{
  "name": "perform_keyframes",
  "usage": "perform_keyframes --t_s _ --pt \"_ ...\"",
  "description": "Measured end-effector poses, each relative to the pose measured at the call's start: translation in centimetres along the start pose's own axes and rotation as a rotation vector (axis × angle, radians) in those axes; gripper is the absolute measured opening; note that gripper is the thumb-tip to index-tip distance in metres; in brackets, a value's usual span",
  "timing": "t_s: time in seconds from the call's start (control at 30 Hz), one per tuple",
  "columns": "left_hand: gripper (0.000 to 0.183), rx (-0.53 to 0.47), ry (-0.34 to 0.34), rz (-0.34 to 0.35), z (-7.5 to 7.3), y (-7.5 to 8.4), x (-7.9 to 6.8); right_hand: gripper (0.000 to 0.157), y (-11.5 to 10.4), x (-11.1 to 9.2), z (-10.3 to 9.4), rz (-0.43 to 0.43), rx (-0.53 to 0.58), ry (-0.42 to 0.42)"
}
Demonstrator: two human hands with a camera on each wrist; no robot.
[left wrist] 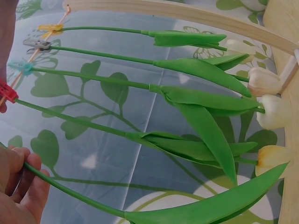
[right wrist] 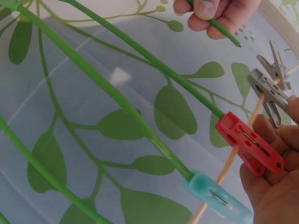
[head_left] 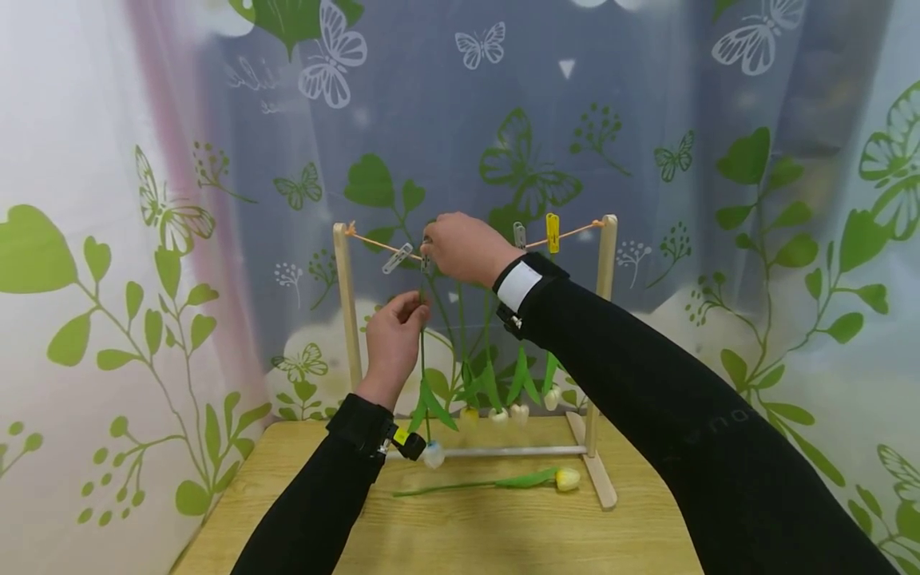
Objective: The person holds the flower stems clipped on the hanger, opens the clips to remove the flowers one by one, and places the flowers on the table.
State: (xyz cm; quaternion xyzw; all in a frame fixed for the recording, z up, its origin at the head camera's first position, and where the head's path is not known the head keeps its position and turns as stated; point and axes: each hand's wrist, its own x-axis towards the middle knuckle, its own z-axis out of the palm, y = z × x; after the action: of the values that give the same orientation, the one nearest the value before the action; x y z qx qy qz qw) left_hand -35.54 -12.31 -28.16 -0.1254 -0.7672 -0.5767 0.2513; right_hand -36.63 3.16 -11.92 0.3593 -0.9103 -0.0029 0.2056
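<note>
Below an orange cord (head_left: 370,241) strung between pale wooden posts (head_left: 348,303), the left hand (head_left: 394,335) pinches the green stem of an upside-down artificial tulip with a bluish-white head (head_left: 437,407), its stem end free of any clip. Up at the cord, the right hand (head_left: 467,247) grips a grey plastic clothespin (right wrist: 270,95) beside a red plastic clothespin (right wrist: 250,144), though its exact hold is hard to judge with the hand partly cropped. Rightward, four more artificial tulips (left wrist: 205,102) hang clipped head-down, and a pale-yellow tulip (head_left: 528,480) lies on the wooden table (head_left: 287,495)
</note>
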Motion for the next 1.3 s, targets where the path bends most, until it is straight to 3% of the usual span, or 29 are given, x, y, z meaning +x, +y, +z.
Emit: perform_keyframes --t_s 0.33,0.63,0.9,1.1,1.3 --pt "0.039 0.023 -0.008 -0.018 0.0 -0.1 -0.2 0.030 0.2 -0.7 -0.1 0.005 -0.003 0.067" --pt "0.038 0.016 -0.011 -0.016 0.1 -0.3 -0.2 0.043 0.2 -1.0 -0.2 0.003 -0.027 0.146" --pt "0.038 -0.015 -0.016 -0.026 0.3 -0.1 -0.8 0.062 1.3 -2.6 0.0 -0.017 0.044 0.291" --pt "0.036 -0.068 -0.022 -0.033 0.4 -0.5 -1.0 0.060 2.0 -4.3 1.1 -0.088 0.099 0.411" --pt "0.035 -0.071 -0.011 -0.027 0.3 -0.5 -1.2 0.057 1.8 -5.6 1.9 -0.186 0.051 0.542"
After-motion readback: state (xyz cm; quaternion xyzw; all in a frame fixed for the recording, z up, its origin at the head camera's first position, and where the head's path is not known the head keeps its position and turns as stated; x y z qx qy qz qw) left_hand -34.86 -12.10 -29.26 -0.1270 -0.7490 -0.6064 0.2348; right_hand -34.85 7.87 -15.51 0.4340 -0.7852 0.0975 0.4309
